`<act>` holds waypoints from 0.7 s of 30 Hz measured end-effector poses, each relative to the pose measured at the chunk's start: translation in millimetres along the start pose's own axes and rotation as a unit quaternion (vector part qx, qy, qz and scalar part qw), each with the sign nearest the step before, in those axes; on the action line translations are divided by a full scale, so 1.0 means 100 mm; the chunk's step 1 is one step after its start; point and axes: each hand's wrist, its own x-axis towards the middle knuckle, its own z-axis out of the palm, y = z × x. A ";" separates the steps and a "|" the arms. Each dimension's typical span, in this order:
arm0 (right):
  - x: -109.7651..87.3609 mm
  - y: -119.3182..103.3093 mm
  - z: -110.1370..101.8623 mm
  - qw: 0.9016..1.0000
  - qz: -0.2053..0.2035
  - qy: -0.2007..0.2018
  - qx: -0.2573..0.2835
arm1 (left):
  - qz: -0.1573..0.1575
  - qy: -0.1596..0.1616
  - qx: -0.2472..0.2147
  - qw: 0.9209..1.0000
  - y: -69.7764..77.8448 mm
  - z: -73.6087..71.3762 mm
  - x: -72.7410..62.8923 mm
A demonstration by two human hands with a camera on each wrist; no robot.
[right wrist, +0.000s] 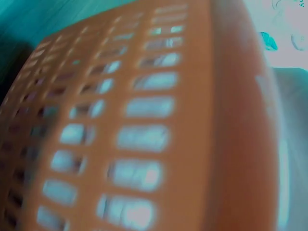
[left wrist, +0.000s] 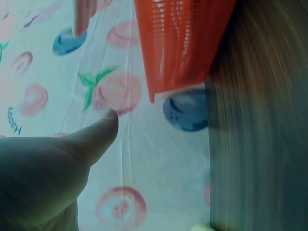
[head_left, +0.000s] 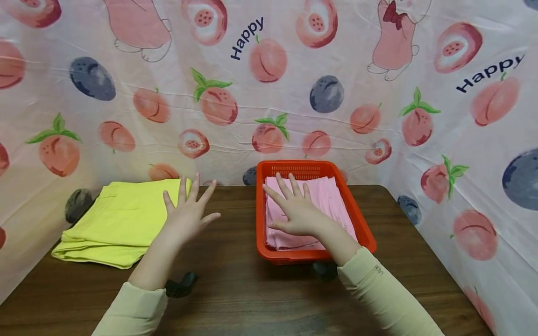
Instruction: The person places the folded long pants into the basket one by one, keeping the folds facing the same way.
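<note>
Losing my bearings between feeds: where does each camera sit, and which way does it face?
Head: on the head, facing forward and down at the tabletop, yellow cloth and red basket; left grip, right grip and sleeves show.
Left wrist: on that wrist, turned sideways, facing the basket's side and printed backdrop; thumb and some fingers show.
Right wrist: on that wrist, facing the basket's slotted wall close up; no body part discernible.
Head and left wrist share the basket, backdrop and tabletop.

basket (head_left: 290,256): glossy plastic | yellow cloth (head_left: 122,214): matt | pink cloth (head_left: 327,199): matt | table (head_left: 239,284): smooth wood
</note>
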 end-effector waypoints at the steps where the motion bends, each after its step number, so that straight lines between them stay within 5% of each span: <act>1: 0.02 -0.02 0.01 1.000 -0.001 -0.001 -0.001 | -0.001 0.001 -0.001 1.000 -0.03 -0.01 -0.02; 21: 0.32 -0.43 0.10 0.999 -0.006 -0.039 0.000 | -0.025 0.018 0.003 1.000 -0.55 -0.07 -0.31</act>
